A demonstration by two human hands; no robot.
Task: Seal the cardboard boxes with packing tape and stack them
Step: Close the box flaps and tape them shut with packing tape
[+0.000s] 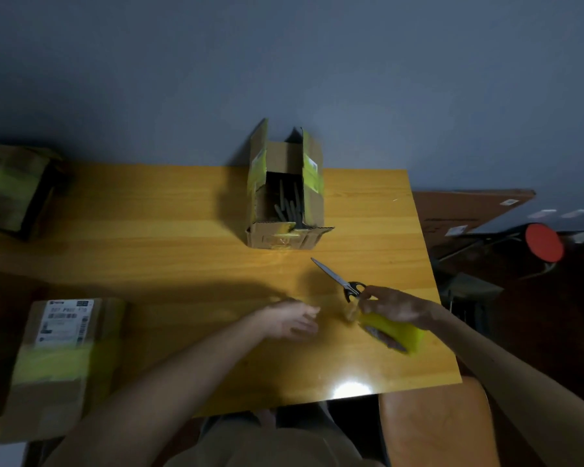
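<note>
Packing tape [393, 333], a yellow roll, is gripped in the right hand [398, 306] low over the wooden table [166, 230] near its right edge, fingers curled over the roll and the forearm reaching in from the lower right. The left hand [292, 320] stretches toward it, fingers loosely straight and holding nothing, though it is blurred, so I can't say whether it touches the tabletop. Scissors [338, 278] lie by the right fingertips, pointing at the open cardboard box [285, 197] at the table's far edge; a labelled box [61, 358] and a farther box [14, 187], both taped, sit at the left.
</note>
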